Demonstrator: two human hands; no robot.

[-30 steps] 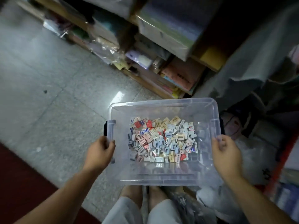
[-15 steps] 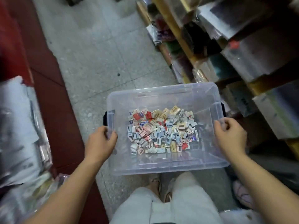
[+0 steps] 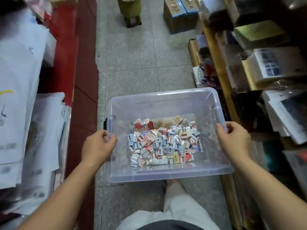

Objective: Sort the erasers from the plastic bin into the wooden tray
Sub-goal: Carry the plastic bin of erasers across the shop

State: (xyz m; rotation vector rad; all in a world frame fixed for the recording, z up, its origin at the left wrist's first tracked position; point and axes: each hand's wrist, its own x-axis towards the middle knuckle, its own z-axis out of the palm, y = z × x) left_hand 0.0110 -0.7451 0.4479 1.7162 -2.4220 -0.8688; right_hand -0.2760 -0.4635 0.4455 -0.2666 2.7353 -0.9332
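Left hand (image 3: 98, 146) and right hand (image 3: 233, 140) each clamp opposite rims of bin (image 3: 166, 176), keeping erasers (image 3: 163, 143) level for carrying; tray unseen.

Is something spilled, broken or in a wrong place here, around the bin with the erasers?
Nothing stands out. The erasers lie in a loose heap on the bottom of the clear plastic bin, none on the floor. The left hand and right hand grip the bin's sides and hold it level. No wooden tray is in view.
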